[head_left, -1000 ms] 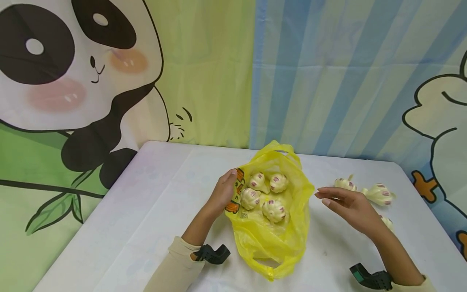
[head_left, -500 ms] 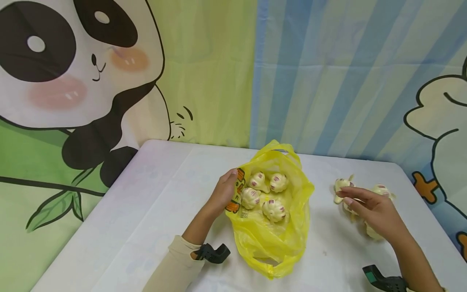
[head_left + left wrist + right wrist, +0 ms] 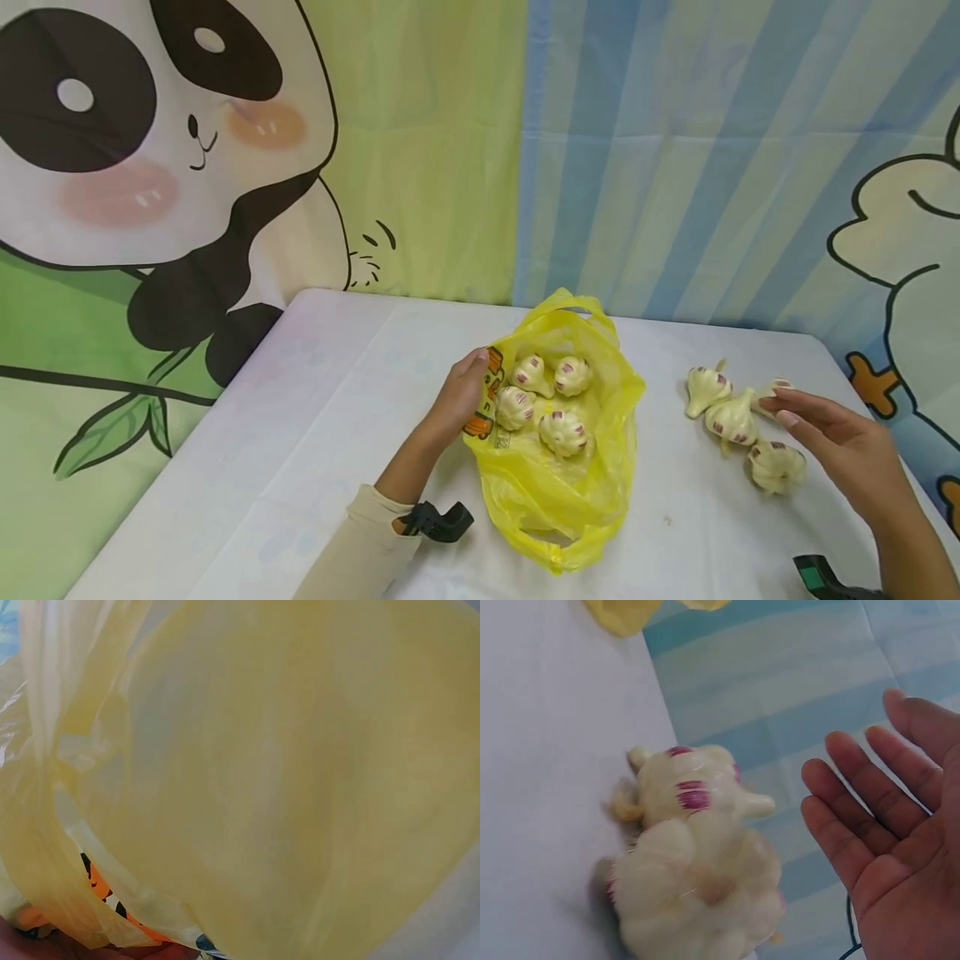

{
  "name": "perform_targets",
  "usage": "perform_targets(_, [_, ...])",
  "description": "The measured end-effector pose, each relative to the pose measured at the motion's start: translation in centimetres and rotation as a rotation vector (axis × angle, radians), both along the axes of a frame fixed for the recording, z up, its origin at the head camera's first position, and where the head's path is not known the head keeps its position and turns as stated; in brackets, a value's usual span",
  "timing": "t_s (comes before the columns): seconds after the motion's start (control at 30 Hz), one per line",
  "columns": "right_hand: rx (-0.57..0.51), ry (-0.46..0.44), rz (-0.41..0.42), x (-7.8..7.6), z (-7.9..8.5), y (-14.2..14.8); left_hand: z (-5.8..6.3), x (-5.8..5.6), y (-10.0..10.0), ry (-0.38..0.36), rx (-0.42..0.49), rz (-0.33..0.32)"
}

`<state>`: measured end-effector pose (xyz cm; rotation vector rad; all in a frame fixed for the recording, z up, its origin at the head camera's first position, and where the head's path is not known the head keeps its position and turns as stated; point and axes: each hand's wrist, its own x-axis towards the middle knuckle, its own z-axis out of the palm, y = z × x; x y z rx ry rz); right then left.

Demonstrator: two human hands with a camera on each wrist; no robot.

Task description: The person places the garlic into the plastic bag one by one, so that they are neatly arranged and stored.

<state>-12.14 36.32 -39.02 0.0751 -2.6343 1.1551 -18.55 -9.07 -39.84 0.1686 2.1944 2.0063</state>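
Note:
A yellow plastic bag lies spread open in the middle of the table, its mouth facing up. My left hand grips its left rim beside an orange printed patch. Inside the bag sit several garlic bulbs. To the right, several more bulbs lie in a loose group, among them a front bulb and a middle bulb. My right hand hovers at that group's right side, its fingertips overlapping the farthest-right bulb. The right wrist view shows the hand's fingers extended and nothing in them.
A white cloth covers the table. Behind it hangs a curtain with a panda drawing on the left and blue stripes on the right. In the left wrist view, yellow plastic fills nearly everything.
My right hand has moved from the bag's right rim rightward, past the loose garlic bulbs to their right side. My left hand and the bag have stayed in place.

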Motion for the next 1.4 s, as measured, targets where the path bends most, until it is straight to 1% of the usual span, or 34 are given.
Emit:
perform_targets(0.13, [-0.025, -0.068, -0.055, 0.5, -0.9, 0.7, -0.1, 0.1, -0.1, 0.003, -0.004, 0.003])
perform_targets(0.27, [-0.024, -0.09, -0.092, 0.8, -2.0, 1.4, 0.1, 0.1, -0.1, 0.005, -0.006, 0.005])
perform_targets(0.5, [-0.037, -0.068, -0.061, 0.7, -3.6, 2.4, 0.1, -0.2, -0.2, -0.018, -0.001, -0.006])
perform_targets(0.63, [-0.027, -0.101, -0.079, 0.7, -4.1, 2.4, 0.0, -0.2, -0.1, -0.021, -0.002, -0.008])
perform_targets(0.8, [-0.031, -0.137, -0.103, 0.6, -4.7, 2.7, 0.1, 0.0, -0.1, -0.008, -0.002, 0.002])
perform_targets(0.97, [-0.043, -0.171, -0.097, 0.5, -5.7, 3.3, 0.2, 0.0, -0.1, -0.02, 0.005, -0.004])
perform_targets(1.03, [-0.044, -0.186, -0.081, 0.4, -6.1, 3.6, 0.6, 0.2, -0.2, -0.028, 0.005, -0.008])
perform_targets(1.13, [-0.023, -0.243, -0.071, 0.1, -6.6, 3.9, 1.8, 0.9, -0.1, -0.023, -0.002, -0.015])
perform_targets(1.23, [0.0, -0.315, -0.084, -0.1, -7.0, 4.0, 3.0, 1.6, 0.0, -0.015, -0.007, -0.02])
perform_targets(1.3, [0.005, -0.34, -0.075, 0.0, -7.1, 4.0, 3.3, 1.8, 0.0, -0.012, -0.005, -0.023])
perform_targets(1.4, [0.019, -0.338, -0.046, 0.1, -7.1, 4.0, 3.5, 1.9, 0.0, -0.012, -0.004, -0.023])
